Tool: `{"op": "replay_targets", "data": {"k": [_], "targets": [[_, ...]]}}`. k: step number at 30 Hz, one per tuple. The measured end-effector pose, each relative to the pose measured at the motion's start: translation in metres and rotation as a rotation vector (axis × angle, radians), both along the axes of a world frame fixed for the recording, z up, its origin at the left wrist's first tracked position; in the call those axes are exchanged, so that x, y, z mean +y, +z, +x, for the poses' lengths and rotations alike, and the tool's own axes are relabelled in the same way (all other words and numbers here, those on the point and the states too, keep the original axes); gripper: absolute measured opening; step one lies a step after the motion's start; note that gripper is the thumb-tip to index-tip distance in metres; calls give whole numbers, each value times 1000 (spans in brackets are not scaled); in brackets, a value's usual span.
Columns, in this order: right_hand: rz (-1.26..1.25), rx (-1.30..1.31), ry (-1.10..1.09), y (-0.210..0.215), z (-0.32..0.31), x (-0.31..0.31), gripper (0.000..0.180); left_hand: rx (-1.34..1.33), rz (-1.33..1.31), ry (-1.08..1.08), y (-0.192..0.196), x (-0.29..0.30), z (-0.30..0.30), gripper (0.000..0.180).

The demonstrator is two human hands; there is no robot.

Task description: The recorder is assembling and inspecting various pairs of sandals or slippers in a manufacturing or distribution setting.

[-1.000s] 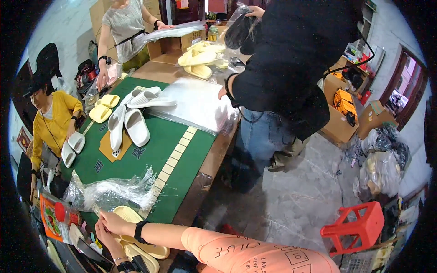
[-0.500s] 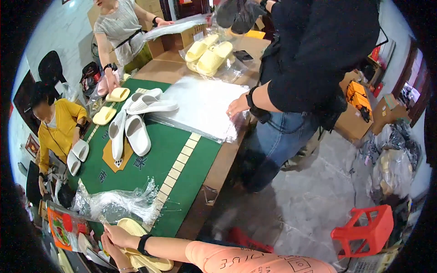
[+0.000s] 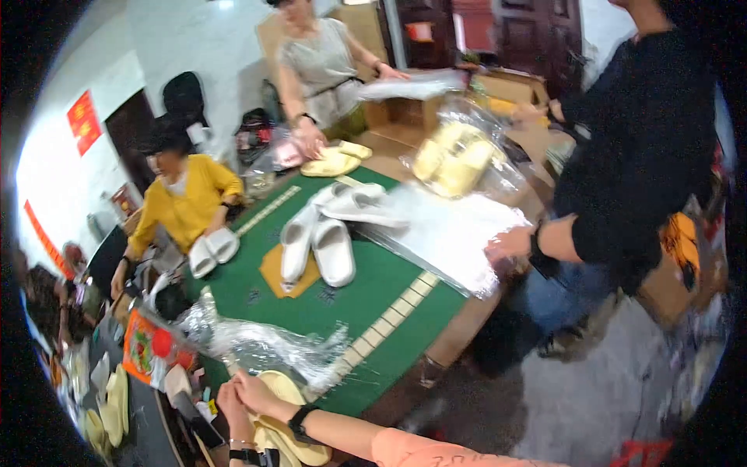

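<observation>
At the near edge of the green table, my left hand (image 3: 231, 405) and my right hand (image 3: 258, 393) are close together, fingers closed at the tips. A thin pale piece seems to show at their fingertips, too blurred to name. Pale yellow slippers (image 3: 282, 387) lie right under and beside my right hand and wrist. Just beyond my fingers is a clear plastic bag (image 3: 257, 335) with a bundle of thin white strings. White slippers (image 3: 334, 253) are piled farther off on the green cloth (image 3: 397, 350).
A person in black (image 3: 638, 156) stands at the right, a hand on clear plastic bags (image 3: 443, 233). Bagged yellow slippers (image 3: 455, 159) lie beyond. A person in yellow (image 3: 187, 198) holds white slippers; another person (image 3: 323, 70) touches yellow ones. An orange bag (image 3: 148, 346) stands left.
The view has swung left and up, so the scene sits farther right and lower. My hands stay together beside the yellow slippers. The person in black's far hand now reaches toward a box.
</observation>
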State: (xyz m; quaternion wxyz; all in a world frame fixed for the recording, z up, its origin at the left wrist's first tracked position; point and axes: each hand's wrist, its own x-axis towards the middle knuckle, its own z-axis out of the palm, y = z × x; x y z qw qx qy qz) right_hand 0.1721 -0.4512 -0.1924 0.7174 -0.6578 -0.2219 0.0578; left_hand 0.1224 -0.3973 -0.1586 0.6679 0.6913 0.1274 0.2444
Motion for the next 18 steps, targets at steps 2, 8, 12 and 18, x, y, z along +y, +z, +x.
{"op": "replay_targets", "data": {"k": [2,8,12,18], "targets": [[-27,48,73,-7,3,0,17,65,-110,-2,9,-4,-2,22],[-62,-65,14,9,-10,1,15,74,-124,71,4,13,-12,19],[-152,-58,3,10,-5,-8,14,110,35,120,-16,21,-1,17],[-70,-6,27,16,-7,-9,10,169,-101,-29,-10,37,0,14]]}}
